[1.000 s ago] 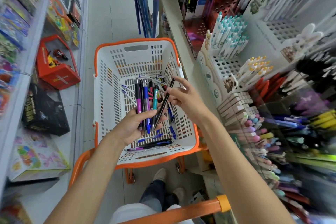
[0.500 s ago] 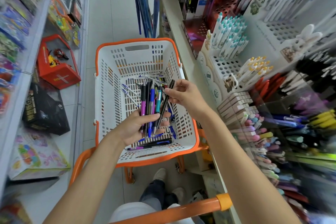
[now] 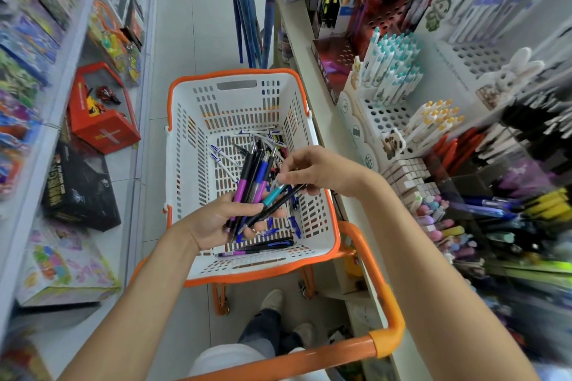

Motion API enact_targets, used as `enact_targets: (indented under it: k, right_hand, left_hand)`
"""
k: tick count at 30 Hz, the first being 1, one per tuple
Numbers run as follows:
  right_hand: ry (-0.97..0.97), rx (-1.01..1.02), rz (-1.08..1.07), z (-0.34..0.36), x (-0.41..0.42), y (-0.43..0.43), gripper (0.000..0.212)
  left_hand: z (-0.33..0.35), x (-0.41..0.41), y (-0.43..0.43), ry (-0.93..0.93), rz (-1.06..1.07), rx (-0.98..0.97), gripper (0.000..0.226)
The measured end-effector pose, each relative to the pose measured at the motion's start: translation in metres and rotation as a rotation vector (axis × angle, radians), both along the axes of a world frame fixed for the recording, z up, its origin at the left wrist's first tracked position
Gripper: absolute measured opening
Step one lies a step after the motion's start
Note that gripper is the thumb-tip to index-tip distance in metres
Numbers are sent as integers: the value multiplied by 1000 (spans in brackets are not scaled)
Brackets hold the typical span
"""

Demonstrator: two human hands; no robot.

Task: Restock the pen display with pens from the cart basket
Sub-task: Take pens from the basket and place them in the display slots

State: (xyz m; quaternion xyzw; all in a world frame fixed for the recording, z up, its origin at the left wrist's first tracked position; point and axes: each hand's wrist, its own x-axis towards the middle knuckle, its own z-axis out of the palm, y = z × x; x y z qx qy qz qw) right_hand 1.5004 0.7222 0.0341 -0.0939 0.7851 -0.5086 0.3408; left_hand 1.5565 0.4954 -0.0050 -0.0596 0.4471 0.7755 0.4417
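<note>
A person standing in a shop aisle is gripping a bundle of pens in the left hand, fingers curled round the barrels, above the white basket of an orange cart. The right hand is pinching the upper end of a black pen, which is lying slantwise across the bundle. More loose pens are lying on the basket floor. The pen display (partly filled with teal-capped pens) is standing on the shelf just right of the cart, and a red box is sitting on the shelf opposite.
</note>
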Motion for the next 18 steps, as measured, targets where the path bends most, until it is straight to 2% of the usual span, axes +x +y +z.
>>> enact_targets:
  k: [5, 8, 10, 11, 15, 18]
  right_hand:
    - [-69, 63, 126, 11, -1, 7, 24]
    - [-66, 18, 88, 10, 1, 8, 22]
    - [-14, -22, -24, 6, 2, 6, 17]
    - [9, -54, -99, 4, 3, 6, 15]
    - [111, -203, -569, -3, 7, -4, 17]
    - [219, -226, -866, -15, 12, -26, 13]
  left_hand:
    - [-6, -6, -9, -137, 106, 21, 68]
    - [-7, -7, -13, -222, 205, 22, 58]
    - [-6, -6, -11, -240, 283, -11, 30]
    - [-5, -5, -8, -249, 336, -20, 25]
    - [-11, -8, 6, -338, 708, 137, 37]
    - [-15, -11, 18, -348, 853, 194, 28]
